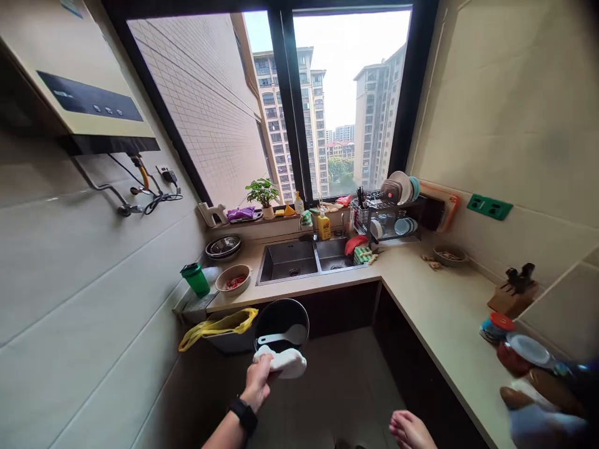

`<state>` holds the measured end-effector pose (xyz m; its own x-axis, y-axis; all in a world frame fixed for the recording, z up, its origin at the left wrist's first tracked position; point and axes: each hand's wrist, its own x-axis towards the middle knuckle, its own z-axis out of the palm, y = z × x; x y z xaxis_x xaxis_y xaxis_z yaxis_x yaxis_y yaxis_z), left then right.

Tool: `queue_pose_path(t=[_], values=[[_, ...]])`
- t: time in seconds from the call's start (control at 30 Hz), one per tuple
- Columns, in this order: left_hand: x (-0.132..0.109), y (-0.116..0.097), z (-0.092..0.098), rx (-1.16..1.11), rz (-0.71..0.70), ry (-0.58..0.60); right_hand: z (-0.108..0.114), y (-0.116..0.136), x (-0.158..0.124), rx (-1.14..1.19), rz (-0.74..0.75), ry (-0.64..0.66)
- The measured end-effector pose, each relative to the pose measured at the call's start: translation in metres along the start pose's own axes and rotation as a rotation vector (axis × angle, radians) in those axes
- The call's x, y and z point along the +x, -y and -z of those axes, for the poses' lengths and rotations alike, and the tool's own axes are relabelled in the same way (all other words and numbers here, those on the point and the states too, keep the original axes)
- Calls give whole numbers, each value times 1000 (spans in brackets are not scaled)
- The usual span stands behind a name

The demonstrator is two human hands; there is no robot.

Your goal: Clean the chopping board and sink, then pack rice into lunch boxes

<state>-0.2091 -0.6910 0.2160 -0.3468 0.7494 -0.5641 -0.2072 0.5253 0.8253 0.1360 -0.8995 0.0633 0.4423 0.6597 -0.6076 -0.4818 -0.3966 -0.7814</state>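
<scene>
My left hand (259,377), with a black watch on its wrist, is closed on a folded white cloth (290,363) at the near rim of a dark round pot (281,313). The pot is tilted so that its inside faces me, above the floor in front of the counter. Inside it lies a white rice paddle (283,335). The fingers' far side is hidden by the cloth. Low at the right, my right hand (412,430) hangs over the floor with its fingers curled together, and nothing shows in them.
Just left of the pot is a bin with a yellow bag (224,323). A double sink (290,260) is set into the counter ahead, with a bowl (234,279) and green cup (195,279) to its left. A dish rack (388,215) and knife block (512,293) stand rightward.
</scene>
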Motion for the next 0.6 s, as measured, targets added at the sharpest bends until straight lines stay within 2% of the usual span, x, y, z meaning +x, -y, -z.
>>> queue_pose_path(t=[0.1, 0.17, 0.23, 0.3, 0.37, 0.43, 0.5, 0.6], values=[[62, -82, -58, 44, -5, -7, -103, 104, 46, 43, 42, 137], [112, -128, -98, 65, -12, 16, -171, 165, 80, 64, 70, 197], [168, -168, -140, 93, -34, 55, -230, 214, 123, 118, 45, 256], [226, -201, -183, 131, -56, 94, -280, 253, 174, 190, 8, 296], [283, -226, -227, 174, -58, 125, -325, 287, 229, 263, -21, 282], [339, -243, -268, 211, -36, 146, -367, 318, 284, 318, -54, 220], [389, -250, -305, 237, 3, 149, -410, 350, 336, 342, -99, 151], [452, -247, -351, 270, 76, 145, -473, 395, 409, 354, -146, 74]])
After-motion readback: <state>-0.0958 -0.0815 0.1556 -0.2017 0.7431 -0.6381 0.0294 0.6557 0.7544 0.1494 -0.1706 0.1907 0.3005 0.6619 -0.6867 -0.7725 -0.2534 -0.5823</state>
